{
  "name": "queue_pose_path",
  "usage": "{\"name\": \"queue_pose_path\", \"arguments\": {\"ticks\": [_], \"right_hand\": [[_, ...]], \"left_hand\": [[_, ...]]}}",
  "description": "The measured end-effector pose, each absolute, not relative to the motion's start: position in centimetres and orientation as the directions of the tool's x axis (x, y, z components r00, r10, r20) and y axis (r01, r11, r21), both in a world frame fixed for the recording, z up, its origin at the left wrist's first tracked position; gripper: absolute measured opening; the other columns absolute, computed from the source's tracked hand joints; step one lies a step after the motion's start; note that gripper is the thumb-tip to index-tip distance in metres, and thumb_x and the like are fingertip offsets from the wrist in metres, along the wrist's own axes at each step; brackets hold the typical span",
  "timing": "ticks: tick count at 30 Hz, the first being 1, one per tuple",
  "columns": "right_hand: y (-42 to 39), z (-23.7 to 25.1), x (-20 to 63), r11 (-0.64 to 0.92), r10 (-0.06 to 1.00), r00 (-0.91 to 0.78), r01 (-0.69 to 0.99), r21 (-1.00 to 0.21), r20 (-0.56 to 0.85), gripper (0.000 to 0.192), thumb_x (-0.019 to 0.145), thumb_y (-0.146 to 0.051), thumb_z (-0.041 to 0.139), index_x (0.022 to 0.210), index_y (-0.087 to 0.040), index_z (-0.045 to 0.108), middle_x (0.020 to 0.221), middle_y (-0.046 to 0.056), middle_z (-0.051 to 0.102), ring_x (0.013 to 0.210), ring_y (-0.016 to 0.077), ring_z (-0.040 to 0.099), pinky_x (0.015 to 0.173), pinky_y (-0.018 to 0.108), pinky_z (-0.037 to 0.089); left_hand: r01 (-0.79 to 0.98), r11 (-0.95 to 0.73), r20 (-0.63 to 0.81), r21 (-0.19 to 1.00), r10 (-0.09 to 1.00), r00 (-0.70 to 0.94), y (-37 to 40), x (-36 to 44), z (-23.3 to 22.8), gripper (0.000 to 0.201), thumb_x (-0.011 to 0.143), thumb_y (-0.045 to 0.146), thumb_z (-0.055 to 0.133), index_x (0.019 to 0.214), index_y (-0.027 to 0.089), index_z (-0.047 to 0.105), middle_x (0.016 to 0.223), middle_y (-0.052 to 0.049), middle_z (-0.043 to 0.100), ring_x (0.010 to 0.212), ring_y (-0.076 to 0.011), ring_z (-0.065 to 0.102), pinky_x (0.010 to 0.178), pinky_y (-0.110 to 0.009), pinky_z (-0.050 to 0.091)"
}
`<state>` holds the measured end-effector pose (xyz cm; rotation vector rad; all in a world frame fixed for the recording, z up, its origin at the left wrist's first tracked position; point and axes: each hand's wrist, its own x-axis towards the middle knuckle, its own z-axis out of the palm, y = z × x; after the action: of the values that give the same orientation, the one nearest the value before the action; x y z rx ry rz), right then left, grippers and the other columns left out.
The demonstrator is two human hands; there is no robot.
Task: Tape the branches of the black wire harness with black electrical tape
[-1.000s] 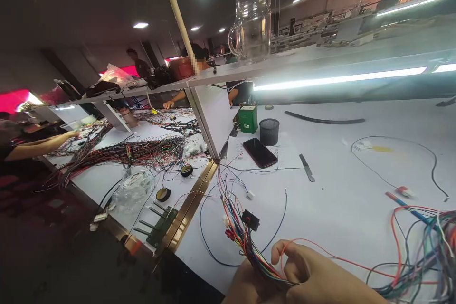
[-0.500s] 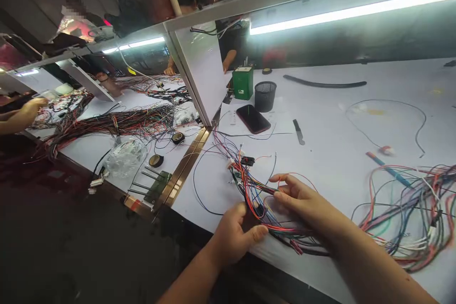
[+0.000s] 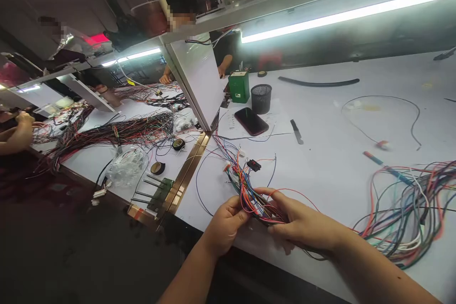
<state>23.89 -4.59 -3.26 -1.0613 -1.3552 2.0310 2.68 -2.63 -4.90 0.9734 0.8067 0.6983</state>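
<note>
A wire harness [image 3: 261, 210] of many coloured wires lies across both my hands at the table's front edge. My left hand [image 3: 228, 223] is closed around the bundle near its connector end, the thumb on top. My right hand [image 3: 297, 218] wraps the bundle further right, its fingers partly hidden behind the wires. Beyond the hands, loose ends fan out with a black connector [image 3: 253, 165] and a small white connector [image 3: 242, 153]. The rest of the harness spreads out to the right as a loose pile of wires [image 3: 409, 209].
A phone [image 3: 251, 121], a black mesh cup [image 3: 261, 99], a green box [image 3: 238, 87] and a knife-like tool [image 3: 296, 132] stand or lie behind. On the left are tape rolls [image 3: 157, 168], a pegged green block [image 3: 161, 195] and a plastic bag [image 3: 127, 167]. Other people work further off.
My right hand has turned and come down around the wire bundle, closer to my left hand. My left hand has closed on the bundle, and the wires are gathered more tightly.
</note>
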Motion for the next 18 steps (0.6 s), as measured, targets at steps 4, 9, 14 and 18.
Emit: {"name": "queue_pose_path", "arguments": {"ticks": [4,9,14,18], "right_hand": [[-4.3,-4.0,23.9,-0.360,0.797,-0.530,-0.032,-0.932,-0.289,0.074,0.085,-0.037,0.060,0.146,-0.028,0.019,0.094,0.002,0.060,0.048,0.0040,0.046,0.044,0.019,0.038],[-3.8,-4.2,23.6,-0.241,0.890,-0.386,0.056,-0.969,-0.243,0.062,0.088,-0.039,0.055,0.142,-0.022,0.030,0.115,0.007,0.059,0.092,0.0162,0.059,0.079,0.030,0.050],[-3.5,-4.2,23.1,-0.157,0.911,-0.361,0.142,-0.977,-0.198,0.056,0.088,-0.041,0.052,0.138,-0.021,0.037,0.122,0.009,0.058,0.112,0.0213,0.055,0.100,0.038,0.042],[-3.6,-3.9,23.0,-0.240,0.880,-0.375,0.176,-0.955,-0.290,0.063,0.086,-0.046,0.054,0.140,-0.021,0.035,0.126,0.010,0.058,0.104,0.0228,0.060,0.090,0.038,0.050]], "left_hand": [[-0.024,0.390,-0.320,0.921,0.788,0.526,-2.4,2.8,-4.6,0.030,0.080,0.034,0.069,0.098,0.010,0.065,0.074,-0.002,0.060,0.060,-0.0076,0.048,0.059,-0.020,0.037],[0.020,0.513,-0.452,0.858,0.735,0.505,-1.3,2.9,-4.4,0.026,0.077,0.035,0.066,0.073,0.012,0.056,0.062,0.001,0.059,0.038,-0.0042,0.046,0.046,-0.020,0.030],[-0.015,0.671,-0.516,0.741,0.584,0.627,0.4,1.9,-5.1,0.019,0.066,0.027,0.066,0.069,0.010,0.058,0.058,-0.004,0.062,0.035,-0.0059,0.046,0.037,-0.020,0.022],[-0.128,0.715,-0.433,0.687,0.545,0.718,0.8,1.3,-5.7,0.015,0.065,0.023,0.060,0.064,0.009,0.060,0.046,0.002,0.053,0.030,-0.0035,0.041,0.065,-0.027,0.046]]}}
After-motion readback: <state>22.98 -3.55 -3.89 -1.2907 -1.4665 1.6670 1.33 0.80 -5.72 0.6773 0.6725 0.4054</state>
